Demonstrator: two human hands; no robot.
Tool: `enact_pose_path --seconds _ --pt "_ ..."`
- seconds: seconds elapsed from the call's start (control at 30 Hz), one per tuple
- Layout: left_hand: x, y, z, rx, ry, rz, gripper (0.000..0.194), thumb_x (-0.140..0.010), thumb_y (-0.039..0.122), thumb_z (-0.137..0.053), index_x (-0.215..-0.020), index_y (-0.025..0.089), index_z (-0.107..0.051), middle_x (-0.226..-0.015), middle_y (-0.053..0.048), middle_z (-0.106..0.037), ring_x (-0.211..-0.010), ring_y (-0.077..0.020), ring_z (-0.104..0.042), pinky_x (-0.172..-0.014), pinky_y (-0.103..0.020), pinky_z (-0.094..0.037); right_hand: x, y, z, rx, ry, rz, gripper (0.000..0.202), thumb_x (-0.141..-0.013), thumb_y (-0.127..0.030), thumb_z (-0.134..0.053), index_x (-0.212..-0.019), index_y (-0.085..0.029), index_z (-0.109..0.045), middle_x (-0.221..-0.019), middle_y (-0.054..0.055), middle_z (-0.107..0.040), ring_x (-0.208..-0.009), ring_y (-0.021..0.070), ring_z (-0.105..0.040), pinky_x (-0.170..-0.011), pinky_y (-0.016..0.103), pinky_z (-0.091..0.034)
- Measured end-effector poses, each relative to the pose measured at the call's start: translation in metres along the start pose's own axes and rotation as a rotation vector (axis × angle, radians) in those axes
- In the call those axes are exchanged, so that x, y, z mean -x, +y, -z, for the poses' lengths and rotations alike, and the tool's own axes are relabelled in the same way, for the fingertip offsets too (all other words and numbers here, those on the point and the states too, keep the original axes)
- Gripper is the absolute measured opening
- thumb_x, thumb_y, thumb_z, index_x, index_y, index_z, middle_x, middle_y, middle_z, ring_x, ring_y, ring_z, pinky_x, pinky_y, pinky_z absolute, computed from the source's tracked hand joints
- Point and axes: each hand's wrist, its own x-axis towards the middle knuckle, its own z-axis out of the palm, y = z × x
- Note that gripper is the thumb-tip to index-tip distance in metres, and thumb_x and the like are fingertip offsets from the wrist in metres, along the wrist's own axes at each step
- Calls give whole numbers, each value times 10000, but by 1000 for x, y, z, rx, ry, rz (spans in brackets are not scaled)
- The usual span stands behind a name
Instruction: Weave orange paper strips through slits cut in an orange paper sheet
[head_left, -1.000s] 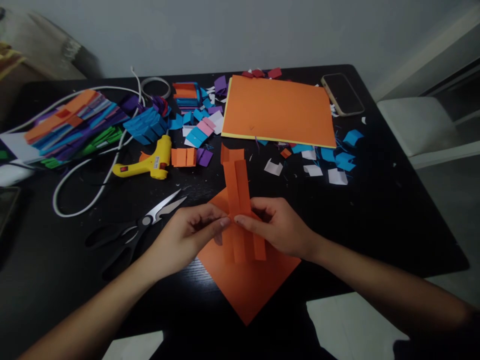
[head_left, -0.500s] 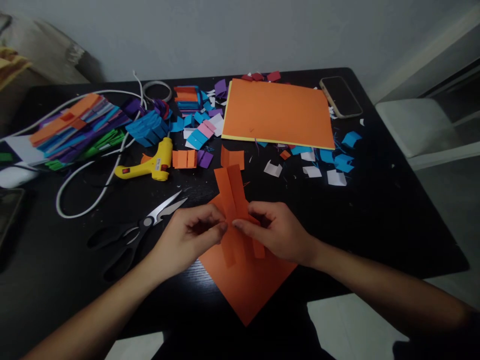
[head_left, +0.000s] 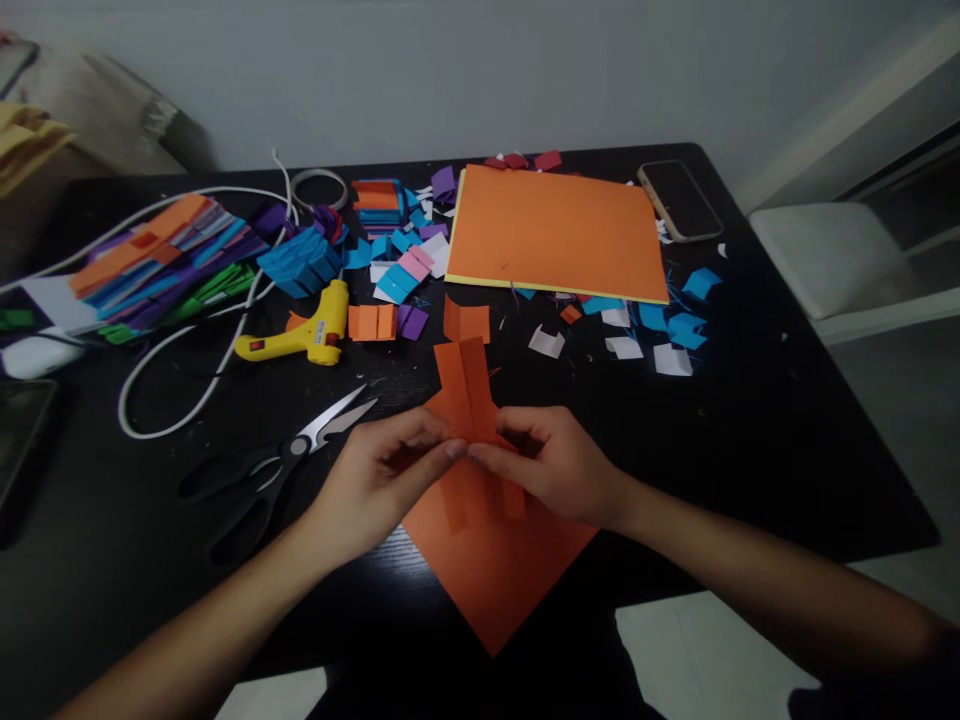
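Note:
Between my two hands stands a folded orange paper strip [head_left: 463, 375] with creases along its length. My left hand [head_left: 386, 470] pinches its left side, thumb toward the middle. On the other side my right hand [head_left: 551, 462] grips it, and the two thumb tips nearly meet at the centre. Under the hands lies an orange paper sheet [head_left: 495, 590], one corner pointing at me. Black-handled scissors [head_left: 298, 445] rest with blades apart just left of my left hand. A small folded orange piece [head_left: 466, 322] sits right behind the strip.
A yellow glue gun [head_left: 304, 335] lies at the left by a white cable [head_left: 139, 400]. Bundles of folded coloured strips [head_left: 165, 255] fill the back left. Behind my hands is a stack of orange sheets [head_left: 559, 235], with a phone [head_left: 681, 200] and blue scraps [head_left: 686, 328] to its right.
My left thumb has come closer to the right one, narrowing the gap at the strip's middle. The upper end of the strip looks drawn slightly closer together. The camera view has shifted a little.

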Motion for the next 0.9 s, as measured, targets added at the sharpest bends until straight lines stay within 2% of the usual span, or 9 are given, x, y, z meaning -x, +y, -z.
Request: enact_pose_path --seconds 0.03,0.2,0.6,0.73,0.83,0.9 --pt "0 0 1 -14 8 3 163 -952 265 -675 -822 173 -709 -695 18 -650 -629 -92 -560 -577 -188 -444 0 -1 0 -8 8 8 363 -901 -421 -748 -664 -176 -624 -604 -49 -485 -580 99 -421 -537 254 -335" --pt "1 -2 4 -51 71 -2 181 -946 277 -691 -801 170 -703 -664 29 -600 -598 -87 -507 -549 -194 -405 -1 -6 3 -63 46 61 201 -957 -315 -665 -868 -163 -763 -805 20 -717 -745 137 -608 -687 268 -469" --pt "0 -4 5 5 105 42 174 -921 348 -726 -853 188 -716 -720 6 -640 -635 -112 -549 -586 -226 -426 -1 -4 0 -127 110 51 221 -917 -348 -735 -786 -170 -713 -718 -11 -654 -664 113 -572 -617 240 -452" --pt "1 -6 5 1 85 54 195 -949 368 -690 -882 185 -700 -754 -6 -659 -659 -127 -571 -596 -240 -446 -1 -3 1 -99 119 70 217 -910 -355 -757 -792 -174 -730 -738 -1 -685 -683 122 -597 -634 246 -467" --pt "4 -6 6 -92 103 -23 161 -975 326 -662 -893 191 -688 -782 -10 -665 -682 -137 -587 -611 -253 -466 -1 -1 1 -100 119 100 173 -918 -339 -756 -833 -189 -746 -782 8 -714 -729 136 -636 -669 258 -492" --pt "6 -6 7 -210 165 -147 66 -975 243 -661 -929 204 -687 -832 -13 -681 -729 -145 -614 -657 -266 -489 -1 0 2 -64 166 174 115 -912 -313 -766 -884 -202 -760 -864 20 -722 -804 149 -656 -724 275 -508"
